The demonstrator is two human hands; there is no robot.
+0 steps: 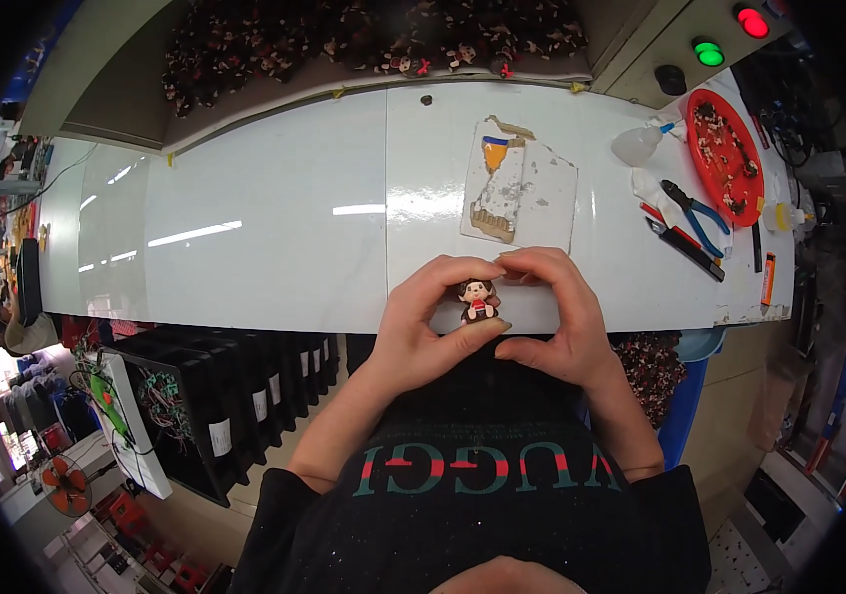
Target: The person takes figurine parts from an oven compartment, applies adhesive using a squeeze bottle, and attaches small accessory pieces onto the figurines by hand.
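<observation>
A small monkey figurine, brown and cream with a red front, is held upright near the table's front edge. My left hand grips it between the thumb below and the fingers above. Curved around its right side is my right hand, thumb and forefinger apart. That forefinger's tip meets the left fingertips just above the figurine's head. Beyond the hands lies a white board with a worn, grey-stained piece bearing an orange patch.
Many similar figurines fill a shelf at the back. Pliers, a black-and-red tool, a squeeze bottle and a red tray of small parts lie right. Black crates stand below the table's left side.
</observation>
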